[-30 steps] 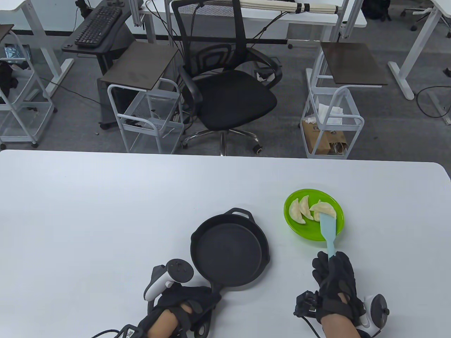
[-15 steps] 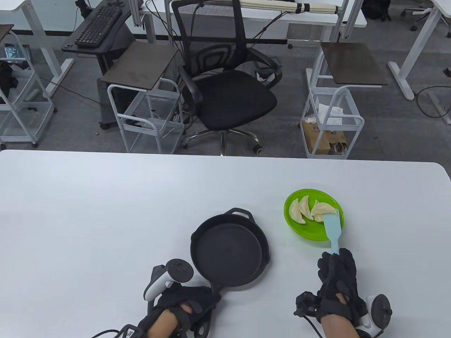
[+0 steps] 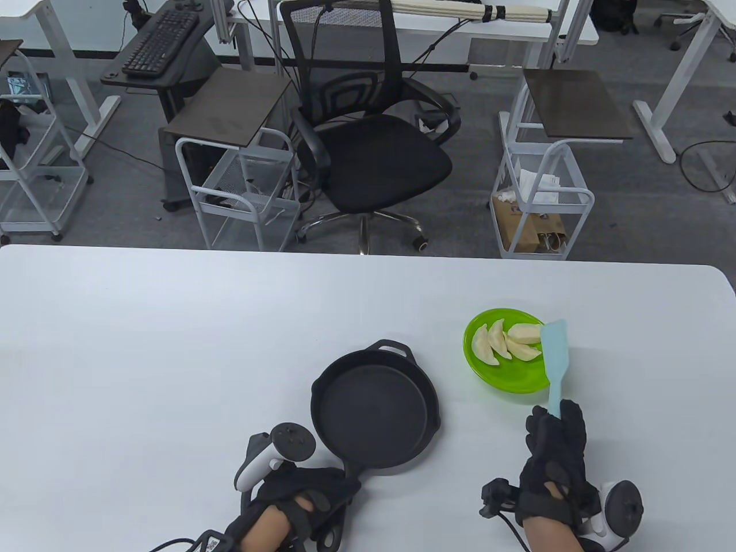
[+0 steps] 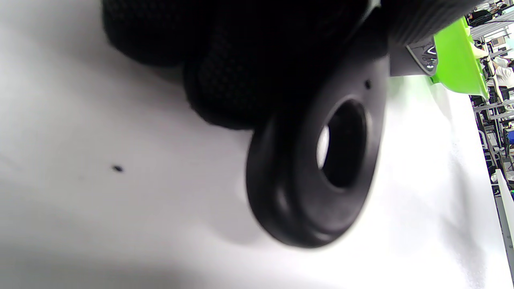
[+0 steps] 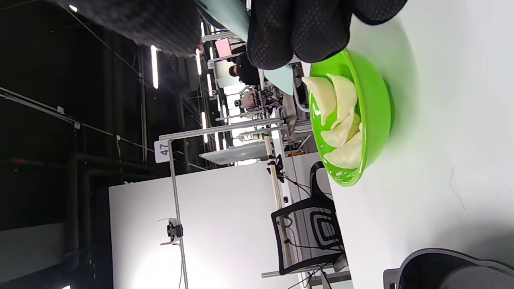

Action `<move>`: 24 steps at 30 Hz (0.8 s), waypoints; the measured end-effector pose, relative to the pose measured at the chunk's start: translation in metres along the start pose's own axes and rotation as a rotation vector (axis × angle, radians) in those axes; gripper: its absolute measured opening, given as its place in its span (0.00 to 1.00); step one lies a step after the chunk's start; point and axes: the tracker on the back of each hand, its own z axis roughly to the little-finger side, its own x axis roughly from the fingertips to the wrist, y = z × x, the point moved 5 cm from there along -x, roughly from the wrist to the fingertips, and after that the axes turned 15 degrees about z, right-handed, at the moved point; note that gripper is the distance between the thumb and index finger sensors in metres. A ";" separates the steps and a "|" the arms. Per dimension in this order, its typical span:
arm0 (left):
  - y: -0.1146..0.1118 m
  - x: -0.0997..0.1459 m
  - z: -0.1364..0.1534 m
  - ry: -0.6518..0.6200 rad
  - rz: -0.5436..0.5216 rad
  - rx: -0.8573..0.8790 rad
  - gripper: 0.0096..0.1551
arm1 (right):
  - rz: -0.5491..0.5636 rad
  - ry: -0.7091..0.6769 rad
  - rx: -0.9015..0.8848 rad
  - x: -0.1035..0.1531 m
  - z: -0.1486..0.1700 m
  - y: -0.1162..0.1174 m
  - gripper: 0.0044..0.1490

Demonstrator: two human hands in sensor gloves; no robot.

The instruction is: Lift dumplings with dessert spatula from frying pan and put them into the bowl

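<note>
A black frying pan (image 3: 374,420) sits empty on the white table. My left hand (image 3: 305,497) grips its handle, whose ring end (image 4: 317,180) fills the left wrist view. To the right a green bowl (image 3: 512,379) holds three pale dumplings (image 3: 506,344); the right wrist view shows the bowl (image 5: 375,116) and the dumplings (image 5: 339,120) from the side. My right hand (image 3: 555,454) grips the handle of a light blue dessert spatula (image 3: 556,353). Its blade is lifted over the bowl's right rim and carries nothing.
The white table (image 3: 172,345) ends at its far edge, with a black office chair (image 3: 374,144) and wire carts (image 3: 540,201) on the floor beyond. A corner of the pan (image 5: 453,267) shows low in the right wrist view.
The spatula slid out from under the third dumpling, leaving it in the bowl, then rose and swung right to the bowl's rim. The left hand and pan stayed still.
</note>
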 end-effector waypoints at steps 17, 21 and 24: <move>0.000 0.000 0.000 0.000 0.000 0.000 0.35 | -0.346 -0.086 0.072 0.016 0.005 0.044 0.39; 0.000 0.000 0.000 0.000 0.000 0.000 0.35 | -0.431 -0.131 0.152 0.024 0.009 0.057 0.38; 0.000 0.000 0.000 0.000 0.000 0.000 0.35 | -0.493 -0.167 0.225 0.031 0.014 0.067 0.38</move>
